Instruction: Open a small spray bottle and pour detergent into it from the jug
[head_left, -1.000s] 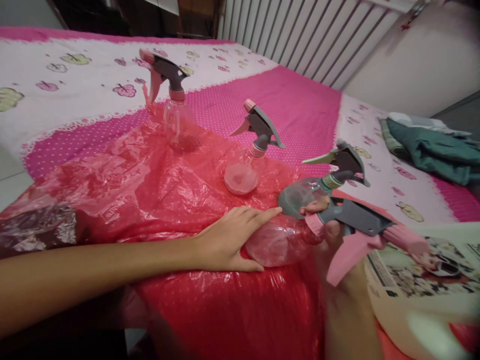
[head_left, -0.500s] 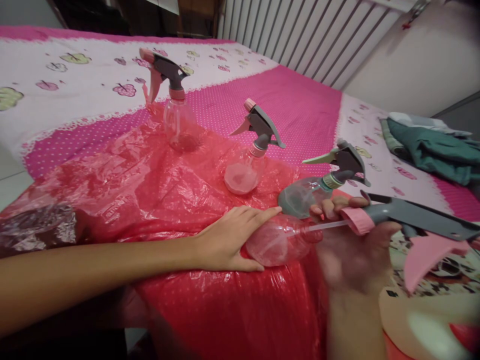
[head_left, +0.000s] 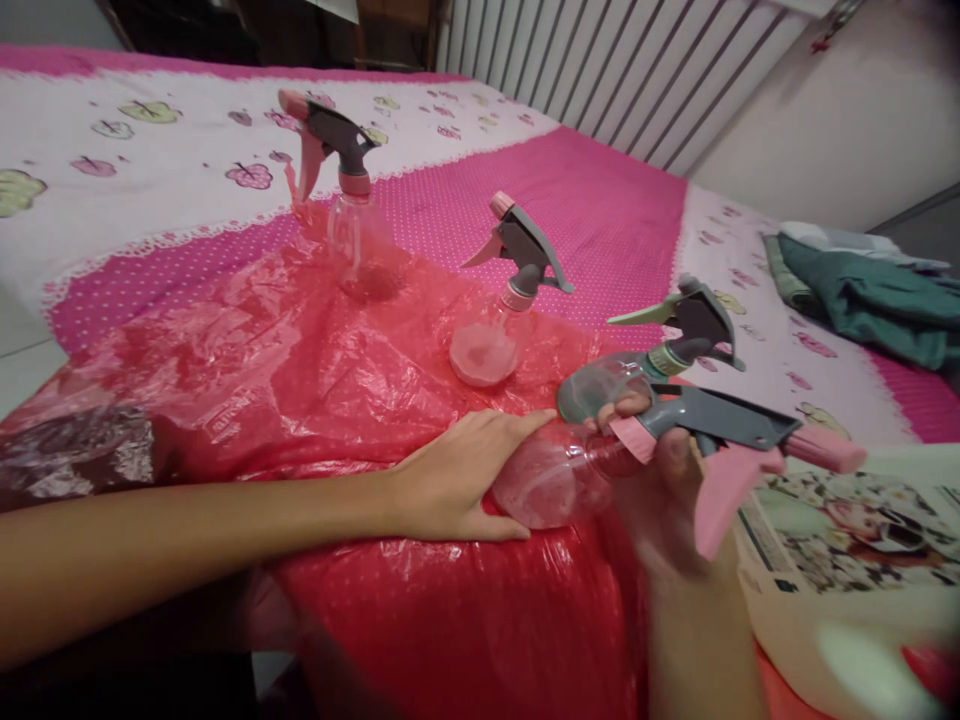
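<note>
My left hand (head_left: 457,480) rests on the base of a clear pink bottle (head_left: 551,482) lying on its side on red plastic sheeting (head_left: 247,370), fingers laid along it. My right hand (head_left: 671,475) grips a grey and pink trigger sprayer head (head_left: 724,440) at its collar, seated against the bottle's neck. Just behind lies a greenish spray bottle (head_left: 645,370) on its side. Two more pink spray bottles are further back: one tilted (head_left: 499,300), one upright (head_left: 349,200).
A pink and white bedspread (head_left: 585,200) covers the surface. Folded green and white clothes (head_left: 862,290) lie at the right. A printed paper (head_left: 847,520) lies under the sprayer nozzle. A slatted white wall (head_left: 615,70) stands behind.
Half a second ago the sprayer head was pulled out to the right with its tube showing; now it is pushed back onto the bottle's neck. The left hand has stayed put.
</note>
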